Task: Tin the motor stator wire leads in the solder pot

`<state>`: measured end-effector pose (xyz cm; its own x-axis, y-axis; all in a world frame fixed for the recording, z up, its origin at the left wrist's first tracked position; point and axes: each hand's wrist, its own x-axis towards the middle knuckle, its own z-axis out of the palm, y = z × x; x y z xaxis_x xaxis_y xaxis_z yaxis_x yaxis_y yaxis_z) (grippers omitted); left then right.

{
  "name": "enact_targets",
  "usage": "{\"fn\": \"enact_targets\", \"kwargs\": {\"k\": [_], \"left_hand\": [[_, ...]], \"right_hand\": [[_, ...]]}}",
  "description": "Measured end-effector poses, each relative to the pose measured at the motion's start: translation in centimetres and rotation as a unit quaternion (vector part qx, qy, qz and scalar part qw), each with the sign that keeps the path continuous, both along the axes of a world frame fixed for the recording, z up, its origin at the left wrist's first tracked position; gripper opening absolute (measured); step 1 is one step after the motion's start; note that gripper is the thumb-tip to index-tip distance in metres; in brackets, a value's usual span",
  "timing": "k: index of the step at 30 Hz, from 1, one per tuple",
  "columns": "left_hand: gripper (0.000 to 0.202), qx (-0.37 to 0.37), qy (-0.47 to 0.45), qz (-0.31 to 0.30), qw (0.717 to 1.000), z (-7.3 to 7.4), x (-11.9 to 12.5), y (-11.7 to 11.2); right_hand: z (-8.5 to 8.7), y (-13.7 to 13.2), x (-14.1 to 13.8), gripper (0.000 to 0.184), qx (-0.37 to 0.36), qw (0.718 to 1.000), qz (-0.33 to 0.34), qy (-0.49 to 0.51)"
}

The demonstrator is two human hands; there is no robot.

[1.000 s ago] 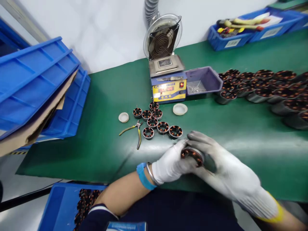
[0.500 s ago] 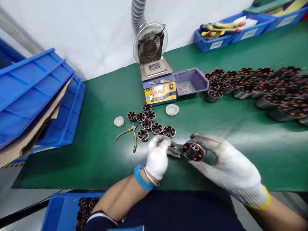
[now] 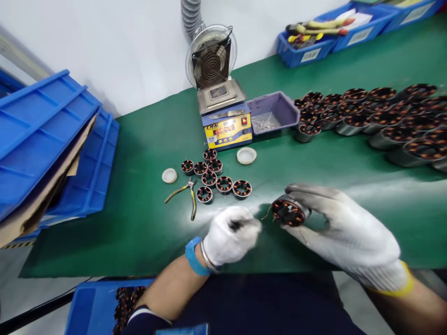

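1. Currently, my right grip (image 3: 344, 232) is wrapped round one wound ring (image 3: 296, 216), fingers over its upper side and thumb underneath, and holds it above the table (image 3: 146, 246).
2. I see the ring tilted, its open face and copper windings turned towards the left hand; a thin wire end (image 3: 267, 213) sticks out from its edge on that side.
3. My left grip (image 3: 232, 236) sits just beside that wire, fingers curled inward. Its fingertips are blurred, so I cannot tell whether it is clenched bare or pinching something.
4. Both hands wear white gloves, darkened at the fingers; the left wrist carries a blue band (image 3: 195, 257) and a metal bangle (image 3: 207, 257).
5. Beyond the left grip I count eight smaller wound rings (image 3: 209, 184) standing close together, with yellow-handled pliers (image 3: 193, 207) lying spread beside them.
6. One shallow white dish (image 3: 169, 176) lies left of that cluster, and a second dish (image 3: 246, 156) lies to its right.
7. Further back stands a unit with a yellow panel (image 3: 228, 135) and lit red digits; a purple bin (image 3: 291, 122) holding pale scraps is beside it.
8. Past the bin, I have many larger rings (image 3: 354, 123) crowded along the right side.
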<state>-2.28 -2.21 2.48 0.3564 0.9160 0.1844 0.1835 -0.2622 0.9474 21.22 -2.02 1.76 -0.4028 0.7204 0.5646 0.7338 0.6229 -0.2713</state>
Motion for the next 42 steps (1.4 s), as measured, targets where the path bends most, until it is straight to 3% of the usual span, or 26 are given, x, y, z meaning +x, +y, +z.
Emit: {"fn": "enact_targets", "kwargs": {"k": [2, 7, 11, 12, 17, 21, 23, 24, 26, 28, 29, 31, 33, 35, 37, 39, 42], "left_hand": [[0.036, -0.046, -0.023, 0.06, 0.997, 0.2, 0.1, -0.1], [0.036, -0.214, -0.056, 0.016, 0.975, 0.8, 1.5, -0.1], [0.048, -0.143, -0.206, 0.192, 0.949, 1.1, 1.4, -0.1], [0.049, -0.119, -0.211, 0.21, 0.947, 1.1, 1.3, -0.1], [0.037, -0.093, -0.055, 0.119, 0.987, 0.9, 1.4, -0.2], [0.04, -0.029, -0.176, 0.187, 0.966, 1.1, 0.9, -0.2], [0.041, -0.044, -0.188, 0.196, 0.961, 1.4, 0.5, 0.0], [0.04, -0.075, -0.158, 0.165, 0.971, 1.5, 0.3, 0.1], [0.037, -0.174, -0.069, 0.038, 0.982, 1.8, 0.2, 0.4], [0.034, -0.274, -0.02, -0.07, 0.959, 2.0, 0.4, 0.5], [0.034, -0.31, -0.023, -0.086, 0.947, 2.1, 0.5, 0.6], [0.033, -0.334, -0.071, -0.036, 0.939, 2.2, 0.8, 0.7], [0.036, -0.305, -0.137, 0.078, 0.939, 2.4, 1.0, 0.9], [0.04, -0.24, -0.203, 0.21, 0.926, 2.5, 1.0, 1.1], [0.043, -0.178, -0.24, 0.288, 0.91, 2.3, 1.0, 1.0], [0.042, -0.156, -0.221, 0.267, 0.925, 1.7, 1.3, 0.5], [0.038, -0.124, -0.072, 0.097, 0.985, 0.0, 2.1, -0.2]], "right_hand": [[0.0, 0.0, 0.0, 0.031, 0.001, 1.0, 0.007, 0.004], [-0.6, -0.4, -0.8, 0.025, -0.034, 0.999, 0.01, 0.032], [-0.8, -0.5, -1.1, 0.025, -0.041, 0.998, 0.033, 0.041], [-0.8, -0.6, -1.1, 0.026, -0.044, 0.997, 0.037, 0.046], [-1.1, -0.6, -1.2, 0.03, -0.059, 0.996, 0.046, 0.055], [-0.7, -0.6, -1.3, 0.031, -0.056, 0.996, 0.06, 0.035], [-0.2, -0.4, -1.4, 0.03, -0.041, 0.997, 0.056, 0.039], [0.1, -0.3, -1.4, 0.028, -0.033, 0.997, 0.051, 0.042], [0.5, -0.2, -1.5, 0.026, -0.025, 0.998, 0.033, 0.046], [0.8, -0.1, -1.6, 0.026, -0.022, 0.998, 0.022, 0.05], [0.8, -0.1, -1.6, 0.028, -0.024, 0.998, 0.023, 0.052], [0.7, -0.2, -1.7, 0.029, -0.033, 0.997, 0.027, 0.064], [0.7, -0.3, -1.7, 0.027, -0.058, 0.995, 0.022, 0.073], [0.8, 0.0, -1.7, 0.026, -0.099, 0.992, -0.002, 0.073], [1.3, 1.1, -1.8, 0.027, -0.155, 0.984, -0.057, 0.073], [2.0, 3.1, -2.0, 0.037, -0.221, 0.962, -0.146, 0.064], [3.2, 7.4, -2.5, 0.058, -0.301, 0.914, -0.271, -0.003]]}}
